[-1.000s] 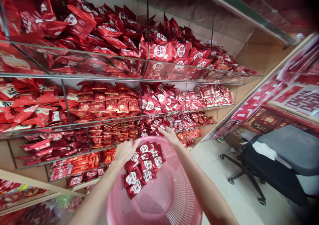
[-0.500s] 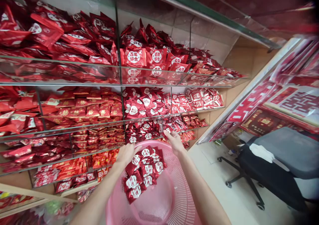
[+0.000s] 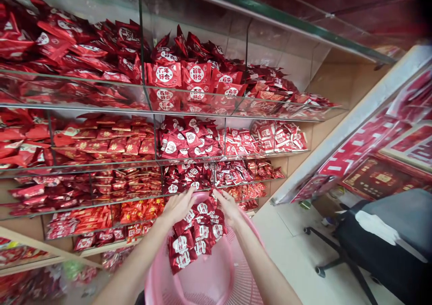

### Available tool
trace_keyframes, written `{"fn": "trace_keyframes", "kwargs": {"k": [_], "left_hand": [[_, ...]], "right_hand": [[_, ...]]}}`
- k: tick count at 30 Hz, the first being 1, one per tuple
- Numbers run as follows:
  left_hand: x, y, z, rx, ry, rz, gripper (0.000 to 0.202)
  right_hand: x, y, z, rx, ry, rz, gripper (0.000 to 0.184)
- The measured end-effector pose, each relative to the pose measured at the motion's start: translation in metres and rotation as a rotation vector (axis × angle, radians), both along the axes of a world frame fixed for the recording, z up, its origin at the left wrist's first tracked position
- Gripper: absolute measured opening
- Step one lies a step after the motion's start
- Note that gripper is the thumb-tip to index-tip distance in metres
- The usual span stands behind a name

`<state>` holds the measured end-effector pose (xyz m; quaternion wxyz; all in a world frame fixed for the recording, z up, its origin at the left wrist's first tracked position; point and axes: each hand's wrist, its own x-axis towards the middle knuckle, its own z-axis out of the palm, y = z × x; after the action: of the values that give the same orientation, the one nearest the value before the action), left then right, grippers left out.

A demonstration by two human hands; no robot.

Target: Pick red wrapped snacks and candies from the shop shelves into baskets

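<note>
A pink plastic basket [image 3: 249, 269] with perforated sides stands below my hands, against the shelves. Inside it lies a layer of shiny red packets [image 3: 202, 230] with white printed labels. My left hand [image 3: 178, 207] is at the basket's far rim, its fingers closed over it; part of the grip is hidden. My right hand [image 3: 227, 207] is just right of it, above the packets, with thumb and fingers pinched on a small red packet that is mostly covered by the fingers. Just beyond both hands is a shelf compartment of dark red packets [image 3: 187, 175].
Glass-fronted shelves [image 3: 189, 111] with dividers hold many red packets in several rows. A slanted white-edged panel [image 3: 340, 134] bounds them at right. An office chair [image 3: 374, 246] with a white cloth stands on the tiled floor [image 3: 286, 242]. A glass shelf edge [image 3: 270, 14] runs overhead.
My right hand has come down from the shelf front to the basket's far rim. My left hand has slid right along the rim, closer to it. The view has shifted slightly.
</note>
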<state>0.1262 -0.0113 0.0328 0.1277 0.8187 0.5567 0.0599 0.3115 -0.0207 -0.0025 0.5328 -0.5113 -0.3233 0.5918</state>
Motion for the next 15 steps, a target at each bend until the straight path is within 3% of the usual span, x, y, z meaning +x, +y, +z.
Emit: {"fn": "trace_keyframes", "kwargs": {"k": [5, 15], "left_hand": [[0.011, -0.002, 0.012, -0.016, -0.040, -0.068, 0.047], [0.000, 0.006, 0.005, 0.013, -0.058, -0.122, 0.046]], "right_hand": [[-0.007, -0.005, -0.003, 0.146, -0.175, -0.133, 0.033], [-0.030, -0.005, 0.004, 0.220, -0.066, -0.013, 0.037]]}}
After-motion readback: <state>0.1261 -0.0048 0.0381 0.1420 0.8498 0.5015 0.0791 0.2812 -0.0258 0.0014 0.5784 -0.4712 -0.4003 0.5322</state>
